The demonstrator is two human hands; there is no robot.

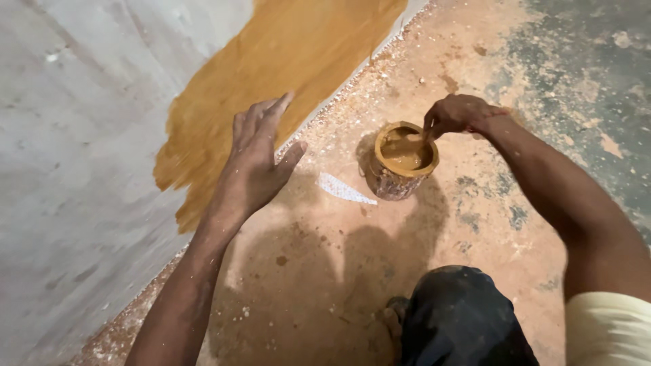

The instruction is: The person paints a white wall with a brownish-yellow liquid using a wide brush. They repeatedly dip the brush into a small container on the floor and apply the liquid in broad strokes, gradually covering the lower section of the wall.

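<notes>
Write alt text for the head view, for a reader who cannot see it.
A person's right hand dips into a small can of ochre paint standing on a dusty floor, while the left hand rests open against a grey wall beside a freshly coated ochre patch.

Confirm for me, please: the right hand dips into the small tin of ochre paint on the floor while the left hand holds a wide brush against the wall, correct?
Not quite. In the head view the left hand holds no brush; it is bare, fingers spread, by the painted wall patch. The right hand does dip into the tin.
</notes>
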